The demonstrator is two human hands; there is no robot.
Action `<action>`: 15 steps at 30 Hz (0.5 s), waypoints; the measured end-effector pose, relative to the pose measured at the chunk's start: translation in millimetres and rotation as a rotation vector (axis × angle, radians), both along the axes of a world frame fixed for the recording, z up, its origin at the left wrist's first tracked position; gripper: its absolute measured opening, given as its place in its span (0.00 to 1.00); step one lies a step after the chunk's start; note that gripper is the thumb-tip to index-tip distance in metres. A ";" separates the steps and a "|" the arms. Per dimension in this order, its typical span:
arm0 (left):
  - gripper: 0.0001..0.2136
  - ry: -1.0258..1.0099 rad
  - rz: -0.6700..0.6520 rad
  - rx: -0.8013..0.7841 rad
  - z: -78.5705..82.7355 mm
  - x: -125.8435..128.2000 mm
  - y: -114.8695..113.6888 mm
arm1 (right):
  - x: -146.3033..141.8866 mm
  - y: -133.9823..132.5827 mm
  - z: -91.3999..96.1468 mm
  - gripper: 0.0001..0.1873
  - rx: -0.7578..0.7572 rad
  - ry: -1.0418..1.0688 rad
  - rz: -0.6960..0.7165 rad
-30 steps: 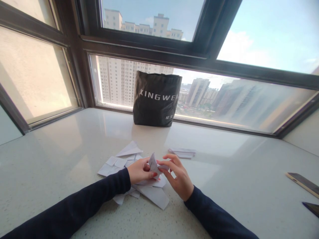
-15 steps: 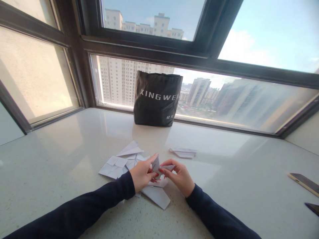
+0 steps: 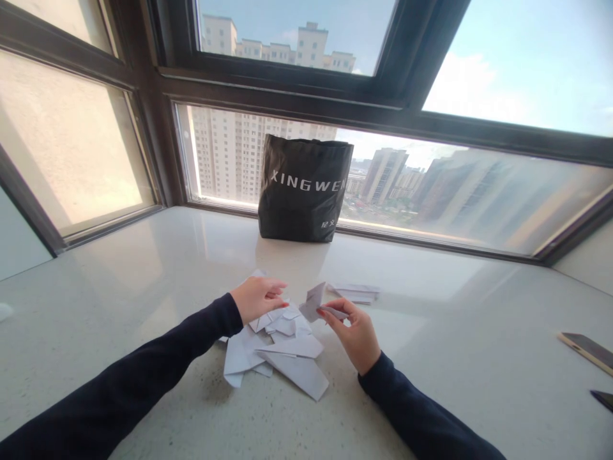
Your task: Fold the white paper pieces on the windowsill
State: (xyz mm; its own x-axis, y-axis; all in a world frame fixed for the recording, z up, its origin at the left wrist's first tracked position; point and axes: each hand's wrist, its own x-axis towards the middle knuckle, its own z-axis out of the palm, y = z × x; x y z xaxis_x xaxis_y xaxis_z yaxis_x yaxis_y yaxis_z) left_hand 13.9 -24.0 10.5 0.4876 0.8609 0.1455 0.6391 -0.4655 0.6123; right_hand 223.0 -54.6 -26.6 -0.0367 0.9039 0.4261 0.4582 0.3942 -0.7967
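Observation:
Between thumb and fingers, my right hand (image 3: 354, 332) pinches a small folded paper piece (image 3: 315, 301), raised at the right side of the pile. My left hand (image 3: 258, 299) is over the pile's far left part, fingers stretched out and slightly apart, holding nothing. Beneath both hands lies a loose pile of folded white papers (image 3: 292, 370), some overlapping and creased. My left hand and wrist hide the pile's back left part. A folded paper plane-like piece (image 3: 359, 293) lies apart, just beyond my right hand.
A black tote bag (image 3: 301, 191) with white lettering stands upright against the window. On the right of the white counter (image 3: 454, 358) lie a phone-like slab (image 3: 587, 351) and a dark pointed object (image 3: 603, 399), partly cut off. A small white thing (image 3: 4, 312) shows at the left edge.
My left hand has let go of the folded paper piece and moved left and up, opening its fingers. My right hand keeps the piece, nearly in place.

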 end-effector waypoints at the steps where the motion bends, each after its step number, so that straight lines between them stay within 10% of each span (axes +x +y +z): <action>1: 0.14 0.032 0.016 0.013 1.7 -9.6 5.8 | 0.9 0.9 -0.7 0.11 0.006 -0.003 -0.030; 8: 0.07 0.255 0.062 0.108 2.9 -67.0 21.8 | -0.5 1.4 -3.3 0.11 -0.016 0.008 -0.012; 15: 0.16 0.271 -0.057 0.147 -14.4 -25.6 13.5 | 3.0 4.5 -4.5 0.14 -0.013 0.041 -0.122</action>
State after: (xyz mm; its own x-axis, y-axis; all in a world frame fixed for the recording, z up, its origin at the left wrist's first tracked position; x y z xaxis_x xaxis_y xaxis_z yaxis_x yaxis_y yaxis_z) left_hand -11.8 -10.5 -3.9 0.5727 0.8102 0.1245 0.7401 -0.5764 0.3464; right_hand 226.0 -50.1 -31.1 0.0908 0.9059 0.4137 0.4691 0.3275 -0.8202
